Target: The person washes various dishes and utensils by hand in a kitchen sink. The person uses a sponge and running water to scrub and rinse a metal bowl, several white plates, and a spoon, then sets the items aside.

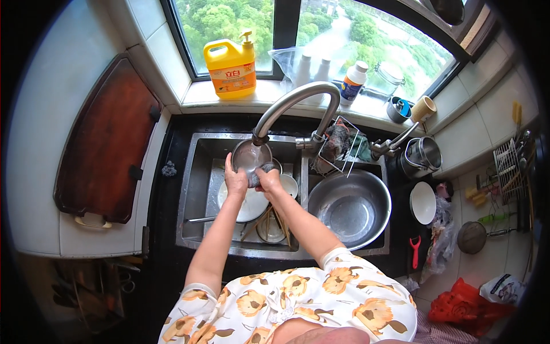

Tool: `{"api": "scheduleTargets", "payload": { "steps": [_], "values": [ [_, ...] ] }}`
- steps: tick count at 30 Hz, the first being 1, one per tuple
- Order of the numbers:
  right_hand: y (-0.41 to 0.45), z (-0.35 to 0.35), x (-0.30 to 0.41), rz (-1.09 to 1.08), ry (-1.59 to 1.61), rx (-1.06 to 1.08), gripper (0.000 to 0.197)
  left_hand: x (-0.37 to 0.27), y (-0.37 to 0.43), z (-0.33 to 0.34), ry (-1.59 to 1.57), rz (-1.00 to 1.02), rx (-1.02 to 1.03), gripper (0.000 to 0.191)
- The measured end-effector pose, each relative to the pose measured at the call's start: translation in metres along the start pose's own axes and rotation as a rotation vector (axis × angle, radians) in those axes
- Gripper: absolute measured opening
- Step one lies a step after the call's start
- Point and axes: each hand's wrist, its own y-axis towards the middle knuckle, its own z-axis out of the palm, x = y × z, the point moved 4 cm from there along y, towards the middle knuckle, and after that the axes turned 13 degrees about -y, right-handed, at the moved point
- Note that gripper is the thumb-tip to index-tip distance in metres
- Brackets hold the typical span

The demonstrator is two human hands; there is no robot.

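My left hand [236, 179] grips the rim of a round metal bowl [245, 155], tilted under the faucet [261, 136]. Water runs from the spout into it. A dark grey scrubbing pad or cloth [259, 174] is in my right hand [269, 179], against the bowl's near right edge. Below them in the left sink basin [202, 180] lie a white pan or dish [253, 208], a small white bowl [290, 185], several chopsticks [258, 223] and a glass-like bowl [271, 234]. My wrists partly hide these dishes.
A large steel basin [348, 210] sits in the right sink. Behind it stands a wire rack [343, 146] with cloths. A yellow detergent jug [231, 71] and a white bottle [354, 81] line the sill. A white bowl [423, 203] and red peeler [414, 253] lie right.
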Motion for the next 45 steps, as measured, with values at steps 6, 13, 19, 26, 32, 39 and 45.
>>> {"api": "scheduleTargets", "payload": {
  "steps": [6, 13, 19, 26, 32, 39, 45],
  "values": [
    [0.019, -0.044, 0.058, -0.841, -1.001, -0.412, 0.023, -0.060, 0.009, 0.003, 0.469, 0.194, 0.474, 0.051],
    [-0.016, -0.019, 0.070, -1.377, -1.301, -0.458, 0.004, -0.074, 0.015, 0.037, 1.198, 0.278, 0.695, 0.027],
    [-0.015, -0.054, 0.044, -1.005, -0.914, -0.125, 0.041, -0.047, 0.003, 0.022, 1.173, 0.352, 0.573, 0.023],
    [-0.041, -0.032, 0.045, -1.219, -0.884, -0.102, 0.049, -0.060, -0.014, 0.026, 1.098, 0.563, 0.689, 0.027],
    [0.023, -0.040, 0.016, -0.671, -0.726, 0.109, 0.018, -0.069, -0.014, 0.011, 1.027, 0.564, 0.612, 0.025],
    [-0.008, 0.021, -0.048, 0.220, 0.454, 0.284, 0.023, 0.007, -0.032, -0.016, 0.242, -0.109, -0.201, 0.025],
    [0.025, -0.038, -0.029, -0.375, -0.014, -0.053, 0.026, -0.003, -0.057, 0.032, -0.333, -0.358, -0.081, 0.031]
  ]
}}
